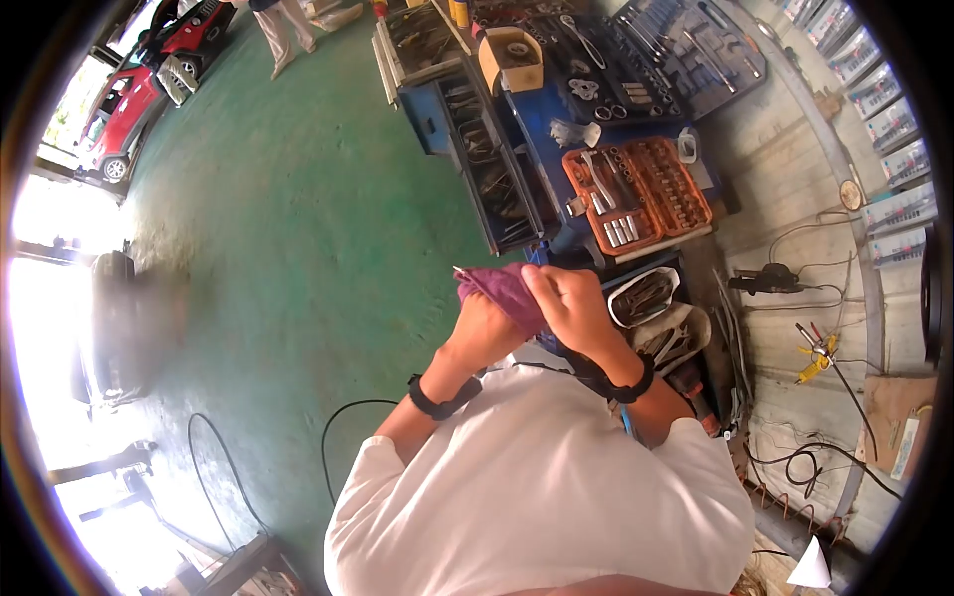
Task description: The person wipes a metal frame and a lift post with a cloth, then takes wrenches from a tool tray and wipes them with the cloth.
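Observation:
In front of my chest I hold a purple cloth (507, 294) with both hands. My left hand (479, 333) is closed around the cloth from below, its fingers mostly covered by the fabric. My right hand (573, 308) pinches the other end, thumb on top. A small pale tip (458, 268) sticks out at the cloth's left end; what it belongs to is hidden inside. Just beyond my right hand, an orange socket set case (651, 243) lies open on a blue tool cart (545, 129).
Drawers (497, 184) stand open on the cart's left side. Behind lie a cardboard box (511, 60) and a black tool tray (596, 74). A black cable (333, 437) runs over the green floor (288, 268). People (283, 35) and a red car (124, 109) are far off.

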Demonstrator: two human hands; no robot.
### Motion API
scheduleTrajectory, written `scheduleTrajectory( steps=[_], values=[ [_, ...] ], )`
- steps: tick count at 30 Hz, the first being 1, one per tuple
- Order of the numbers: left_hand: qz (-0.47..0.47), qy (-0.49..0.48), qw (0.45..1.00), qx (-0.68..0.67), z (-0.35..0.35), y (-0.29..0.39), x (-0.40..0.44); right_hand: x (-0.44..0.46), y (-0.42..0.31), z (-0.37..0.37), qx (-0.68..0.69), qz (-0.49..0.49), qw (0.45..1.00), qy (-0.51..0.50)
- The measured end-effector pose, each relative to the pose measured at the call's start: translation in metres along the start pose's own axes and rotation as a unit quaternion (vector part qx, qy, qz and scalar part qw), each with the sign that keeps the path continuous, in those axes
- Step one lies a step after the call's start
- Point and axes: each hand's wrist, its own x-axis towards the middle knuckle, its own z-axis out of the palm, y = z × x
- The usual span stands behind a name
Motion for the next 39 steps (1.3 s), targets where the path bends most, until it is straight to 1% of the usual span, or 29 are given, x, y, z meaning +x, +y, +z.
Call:
scheduleTrajectory(
  steps=[2, 3, 5, 6, 8, 9, 10, 12, 13, 14, 16, 18, 20, 21, 22, 23, 24, 25, 26, 28, 29, 30, 32, 33, 34, 36, 37, 38, 39],
  values=[
    [-0.048, -0.006, 0.998, -0.030, 0.001, 0.001, 0.000, 0.003, 0.002, -0.001, -0.055, -0.005, 0.998, -0.031],
    [-0.050, 0.000, 0.998, -0.030, 0.002, -0.002, -0.002, 0.006, 0.004, -0.002, -0.057, -0.008, 0.998, -0.036],
    [-0.115, -0.052, 0.991, -0.053, 0.001, -0.006, -0.014, 0.006, 0.004, 0.001, -0.085, -0.007, 0.994, -0.066],
    [-0.123, -0.047, 0.990, -0.053, 0.000, -0.005, -0.017, 0.003, 0.004, 0.003, -0.084, -0.007, 0.994, -0.075],
    [-0.101, -0.021, 0.992, -0.078, 0.003, -0.007, -0.019, 0.001, 0.006, 0.005, -0.063, -0.017, 0.996, -0.063],
    [-0.057, -0.029, 0.997, -0.044, 0.009, -0.011, -0.027, 0.000, 0.008, 0.003, -0.035, -0.017, 0.998, -0.056],
    [-0.071, -0.028, 0.996, -0.048, 0.008, -0.005, -0.029, -0.003, 0.014, -0.002, -0.015, -0.018, 0.998, -0.050],
    [-0.101, -0.045, 0.992, -0.053, 0.006, 0.010, -0.029, -0.007, 0.018, -0.022, 0.076, 0.066, 0.994, -0.042],
    [-0.124, -0.075, 0.989, -0.034, 0.010, 0.011, -0.037, -0.008, 0.026, -0.033, 0.064, 0.065, 0.995, -0.042],
    [-0.137, -0.066, 0.988, -0.035, 0.017, 0.012, -0.042, -0.010, 0.032, -0.042, 0.053, 0.063, 0.996, -0.045],
    [-0.098, -0.041, 0.994, -0.003, 0.033, 0.021, -0.050, -0.016, 0.033, -0.044, 0.059, 0.037, 0.996, -0.062],
    [-0.120, -0.040, 0.992, 0.021, 0.051, 0.035, -0.055, -0.028, 0.040, -0.040, 0.067, 0.034, 0.991, -0.107],
    [-0.217, -0.031, 0.973, -0.069, 0.064, 0.051, -0.059, -0.038, 0.049, -0.034, 0.053, 0.027, 0.986, -0.159],
    [-0.201, -0.017, 0.977, -0.065, 0.070, 0.055, -0.067, -0.045, 0.053, -0.026, 0.049, 0.016, 0.983, -0.178],
    [-0.215, -0.010, 0.975, -0.059, 0.074, 0.059, -0.073, -0.051, 0.056, -0.019, 0.044, 0.004, 0.979, -0.198],
    [-0.237, -0.006, 0.968, -0.076, 0.077, 0.062, -0.080, -0.055, 0.057, -0.015, 0.068, 0.025, 0.972, -0.224],
    [-0.257, -0.001, 0.962, -0.092, 0.076, 0.065, -0.084, -0.059, 0.055, -0.015, 0.075, 0.020, 0.969, -0.236],
    [-0.274, 0.036, 0.957, -0.093, 0.072, 0.073, -0.083, -0.059, 0.054, -0.014, 0.058, 0.002, 0.964, -0.258],
    [-0.282, 0.042, 0.955, -0.085, 0.069, 0.077, -0.090, -0.061, 0.051, -0.013, 0.040, -0.012, 0.959, -0.279],
    [-0.301, 0.027, 0.948, -0.103, 0.064, 0.084, -0.108, -0.064, 0.042, -0.009, 0.077, -0.023, 0.957, -0.280],
    [-0.302, 0.028, 0.951, -0.066, 0.066, 0.084, -0.121, -0.063, 0.038, -0.009, 0.105, 0.011, 0.952, -0.288],
    [-0.309, 0.035, 0.948, -0.068, 0.062, 0.088, -0.128, -0.064, 0.035, -0.008, 0.131, 0.047, 0.945, -0.297],
    [-0.323, 0.044, 0.945, -0.008, 0.052, 0.097, -0.137, -0.059, 0.036, -0.004, 0.141, 0.029, 0.947, -0.287],
    [-0.394, 0.038, 0.916, -0.059, 0.048, 0.103, -0.142, -0.061, 0.031, -0.001, 0.145, 0.020, 0.943, -0.298],
    [-0.403, 0.048, 0.912, -0.060, 0.047, 0.110, -0.150, -0.064, 0.026, 0.005, 0.150, 0.006, 0.939, -0.308],
    [-0.359, 0.130, 0.924, 0.003, 0.043, 0.116, -0.165, -0.077, 0.022, 0.021, 0.139, -0.010, 0.932, -0.334],
    [-0.313, 0.150, 0.936, 0.057, 0.042, 0.118, -0.177, -0.084, 0.017, 0.031, 0.149, -0.003, 0.929, -0.338],
    [-0.317, 0.154, 0.934, 0.056, 0.038, 0.120, -0.185, -0.090, 0.015, 0.042, 0.158, 0.005, 0.927, -0.340],
    [-0.318, 0.152, 0.935, 0.034, 0.031, 0.125, -0.190, -0.095, 0.018, 0.054, 0.190, 0.041, 0.919, -0.344]
  ],
)
